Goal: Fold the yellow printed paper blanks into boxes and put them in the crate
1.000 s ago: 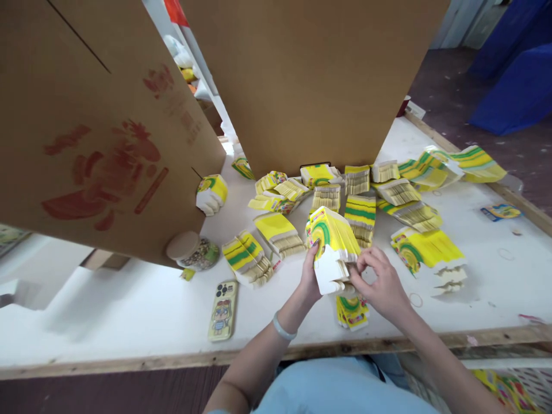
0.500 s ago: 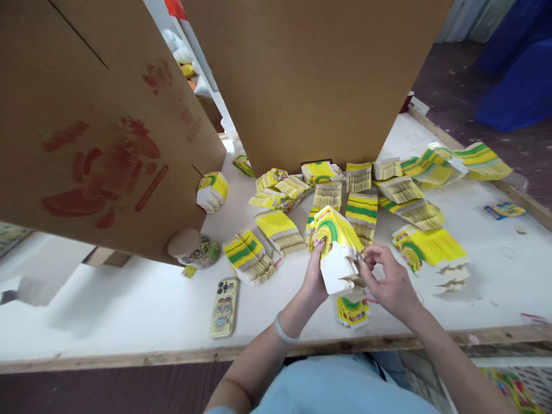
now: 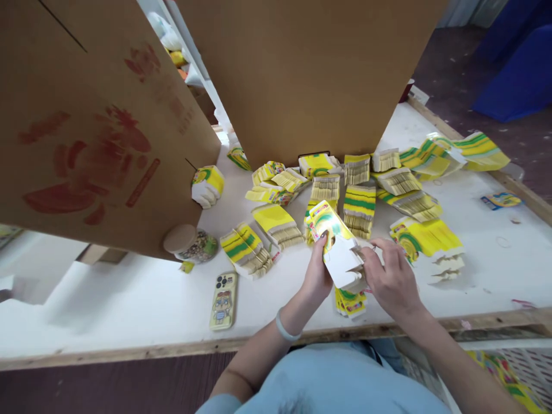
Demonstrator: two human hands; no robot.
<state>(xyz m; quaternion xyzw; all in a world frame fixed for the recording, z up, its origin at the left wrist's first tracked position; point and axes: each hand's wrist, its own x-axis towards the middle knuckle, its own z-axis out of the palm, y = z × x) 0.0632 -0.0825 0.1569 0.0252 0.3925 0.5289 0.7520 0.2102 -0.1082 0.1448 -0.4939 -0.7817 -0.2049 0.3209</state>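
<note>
My left hand (image 3: 316, 273) grips a stack of flat yellow-and-white printed cartons (image 3: 341, 261) from its left side, thumb on the top face. The stack is held tilted above the table, its white flaps facing me. At its right edge, my right hand (image 3: 391, 279) has its fingertips closed on the flaps; the exact pinch is partly hidden. Below the held stack lies a small fanned pile of yellow cartons (image 3: 350, 305). Further bundles lie around it, among them a yellow bundle (image 3: 431, 241) to the right and a green-striped bundle (image 3: 245, 250) to the left.
Two tall cardboard boxes stand behind: a plain box (image 3: 310, 75) and a red-printed box (image 3: 103, 138). A lidded jar (image 3: 196, 244) and a phone (image 3: 223, 301) lie to the left. The white table's wooden edge (image 3: 172, 348) runs along the front. Blue material (image 3: 517, 80) shows at the far right.
My right hand has shifted slightly right and turned, its fingers more curled at the stack's edge. The stack shows more of its white face. The whole view has shifted a little.
</note>
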